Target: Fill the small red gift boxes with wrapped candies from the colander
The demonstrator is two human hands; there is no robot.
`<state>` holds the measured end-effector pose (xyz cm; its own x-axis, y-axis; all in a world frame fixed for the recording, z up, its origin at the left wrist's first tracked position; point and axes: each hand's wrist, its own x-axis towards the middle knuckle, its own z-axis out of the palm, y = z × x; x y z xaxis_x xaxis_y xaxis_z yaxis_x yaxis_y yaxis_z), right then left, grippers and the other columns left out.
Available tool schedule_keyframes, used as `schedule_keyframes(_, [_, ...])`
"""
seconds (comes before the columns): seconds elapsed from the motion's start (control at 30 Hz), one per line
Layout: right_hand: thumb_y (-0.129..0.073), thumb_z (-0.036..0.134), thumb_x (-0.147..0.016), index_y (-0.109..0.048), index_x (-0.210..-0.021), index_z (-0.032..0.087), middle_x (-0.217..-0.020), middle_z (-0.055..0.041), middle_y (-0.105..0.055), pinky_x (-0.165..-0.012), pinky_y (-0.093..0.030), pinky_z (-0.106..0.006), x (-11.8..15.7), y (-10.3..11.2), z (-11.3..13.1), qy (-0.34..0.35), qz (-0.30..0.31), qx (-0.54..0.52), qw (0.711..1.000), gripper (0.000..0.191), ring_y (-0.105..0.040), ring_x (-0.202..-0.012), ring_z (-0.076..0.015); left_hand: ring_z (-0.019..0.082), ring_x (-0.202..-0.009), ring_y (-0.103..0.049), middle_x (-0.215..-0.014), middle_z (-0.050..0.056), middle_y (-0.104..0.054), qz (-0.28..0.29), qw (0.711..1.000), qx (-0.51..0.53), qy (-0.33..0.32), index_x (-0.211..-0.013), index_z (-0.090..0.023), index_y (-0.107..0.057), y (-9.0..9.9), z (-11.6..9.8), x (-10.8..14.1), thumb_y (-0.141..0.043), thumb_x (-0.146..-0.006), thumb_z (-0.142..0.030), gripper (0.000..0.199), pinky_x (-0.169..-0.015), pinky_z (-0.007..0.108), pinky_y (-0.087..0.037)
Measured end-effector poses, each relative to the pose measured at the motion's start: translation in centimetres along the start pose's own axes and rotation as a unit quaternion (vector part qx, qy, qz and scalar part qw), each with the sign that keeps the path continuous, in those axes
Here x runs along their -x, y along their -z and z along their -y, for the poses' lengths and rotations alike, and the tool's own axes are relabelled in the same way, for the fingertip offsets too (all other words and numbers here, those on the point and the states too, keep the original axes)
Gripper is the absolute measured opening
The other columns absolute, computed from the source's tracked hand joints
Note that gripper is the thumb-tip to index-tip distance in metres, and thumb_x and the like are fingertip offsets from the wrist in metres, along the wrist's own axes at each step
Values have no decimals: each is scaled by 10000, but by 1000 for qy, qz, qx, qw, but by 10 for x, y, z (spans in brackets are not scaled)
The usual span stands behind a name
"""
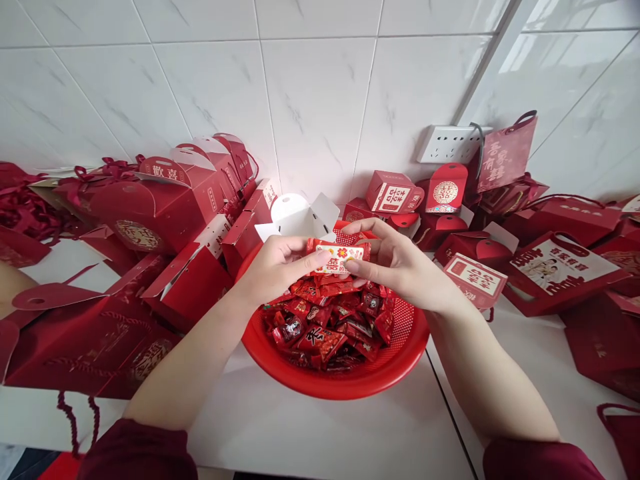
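Observation:
Both my hands hold one small red-and-white packet with flowers and characters [338, 259] above a red plastic basket [335, 388]. At its left end, my left hand [285, 270] grips it between thumb and fingers. My right hand [395, 263] pinches the right end, thumb in front. Below them the basket holds many red wrapped candies [320, 340]. Just behind the basket stands an open box with white inner flaps [295, 217], partly hidden by my hands and the packet.
Red gift boxes [165, 207] crowd the left side, and more boxes [565, 267] stand at the right. A white power strip [450, 143] sits against the tiled wall [320, 93]. Ribbon bows [30, 200] lie at the far left, on the white table [260, 427].

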<state>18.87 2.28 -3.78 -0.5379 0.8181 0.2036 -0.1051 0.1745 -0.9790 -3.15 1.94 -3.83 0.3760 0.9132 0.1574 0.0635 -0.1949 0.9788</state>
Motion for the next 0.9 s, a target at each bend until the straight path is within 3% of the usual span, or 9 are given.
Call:
schedule_keyframes(0.17, [-737, 233, -859, -435, -1228, 240, -920, -10, -678, -675, -613, -287, 1, 0, 0, 14, -5, 5, 1000, 477, -694, -781, -155, 235, -902, -740, -976, 78, -779, 22, 999, 27, 27, -1081, -168, -749, 1, 3, -1, -763, -832, -383, 329, -782, 325, -608])
schedule_keyframes(0.4, [-702, 236, -889, -404, -1282, 231, -952, -30, -693, -721, -612, -317, 1, 0, -4, 9, 26, -11, 1000, 494, -703, -787, -159, 259, -959, -733, -1048, 98, -769, 39, 997, -49, 36, -1111, -157, -746, 3, 7, -1, -802, -793, -357, 379, -827, 354, -604])
schedule_keyframes(0.7, [-675, 255, -911, -437, -1295, 232, -1029, -48, -677, -735, -614, -327, 1, 0, -6, 33, 32, 39, 998, 453, -692, -852, -166, 184, -739, -717, -806, 57, -772, 36, 991, -128, 6, -911, -159, -787, 9, 8, -3, -788, -799, -369, 237, -689, 277, -576])
schedule_keyframes(0.8, [-690, 256, -896, -483, -1268, 217, -1076, -66, -679, -752, -620, -335, 2, 1, -4, 45, 17, 72, 996, 427, -696, -884, -178, 191, -767, -722, -867, 59, -776, 22, 994, -103, 11, -997, -167, -775, 7, 9, -4, -798, -786, -383, 303, -695, 280, -578])
schedule_keyframes(0.9, [-699, 223, -878, -485, -1304, 208, -992, -53, -705, -718, -620, -330, 4, 1, 0, 35, 3, 99, 995, 477, -709, -847, -185, 201, -789, -720, -914, 82, -772, 29, 995, -94, 18, -1064, -158, -759, 5, 10, -4, -754, -824, -429, 363, -686, 288, -572])
